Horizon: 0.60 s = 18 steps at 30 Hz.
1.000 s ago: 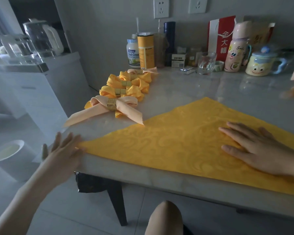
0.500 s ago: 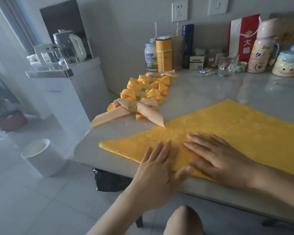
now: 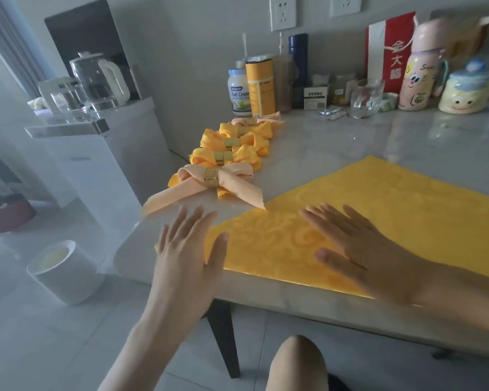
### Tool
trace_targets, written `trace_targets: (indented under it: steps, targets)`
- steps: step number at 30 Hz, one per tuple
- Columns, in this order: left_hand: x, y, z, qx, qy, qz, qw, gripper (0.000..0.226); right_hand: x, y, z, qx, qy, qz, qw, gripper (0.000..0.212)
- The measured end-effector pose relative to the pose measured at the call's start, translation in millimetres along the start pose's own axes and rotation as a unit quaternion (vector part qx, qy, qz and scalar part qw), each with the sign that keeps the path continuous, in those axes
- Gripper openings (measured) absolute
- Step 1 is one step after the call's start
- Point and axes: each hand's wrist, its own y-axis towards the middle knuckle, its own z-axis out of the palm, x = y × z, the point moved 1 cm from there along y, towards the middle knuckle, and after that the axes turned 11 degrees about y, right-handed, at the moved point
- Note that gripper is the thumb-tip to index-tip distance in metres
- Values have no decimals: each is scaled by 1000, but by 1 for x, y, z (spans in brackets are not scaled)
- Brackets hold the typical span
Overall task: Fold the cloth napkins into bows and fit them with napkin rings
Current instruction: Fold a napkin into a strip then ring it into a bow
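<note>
A yellow patterned cloth napkin (image 3: 378, 215), folded flat into a triangle, lies on the grey marble table (image 3: 350, 136) with its long edge along the near side. My left hand (image 3: 187, 258) lies flat with straight fingers over the napkin's left tip, at the table's corner. Flat on the cloth a little to the right is my right hand (image 3: 359, 249), fingers spread. Behind them sits a row of finished bows: a peach bow (image 3: 232, 182) nearest with a gold napkin ring (image 3: 211, 176), then several yellow bows (image 3: 237, 148).
Along the wall stand a milk bottle (image 3: 240, 93), an orange canister (image 3: 261, 86), a glass (image 3: 366, 98), a red bag (image 3: 390, 49), a pink flask (image 3: 419, 69) and a face mug (image 3: 463, 93). A white cabinet with kettles (image 3: 99, 80) and a white bin (image 3: 62, 272) are left.
My left hand slid left from beside the right hand to the napkin's left tip. The right hand stayed flat on the cloth. The camera swung slightly left.
</note>
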Motion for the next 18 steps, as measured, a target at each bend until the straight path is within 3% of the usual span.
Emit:
trace_targets:
  steps: [3, 6, 8, 10, 14, 18]
  targets:
    - [-78, 5, 10, 53, -124, 119, 984, 46, 5, -18, -26, -78, 31, 6, 996, 64]
    - [-132, 7, 26, 125, -149, 215, 957, 45, -6, -48, -40, -61, -3, 69, 996, 59]
    - [-152, 7, 44, 185, -122, 245, 944, 56, -20, -71, -39, -45, -17, 112, 993, 59]
    - [-163, 2, 59, 218, -92, 262, 936, 53, -29, -85, -34, -30, -9, 135, 990, 60]
    - [-164, -10, 79, 180, 55, 306, 933, 55, -41, -92, -22, -24, 5, 153, 988, 63]
    - [-165, -12, 87, 226, 93, 311, 918, 60, -52, -101, -19, 4, -22, 189, 982, 67]
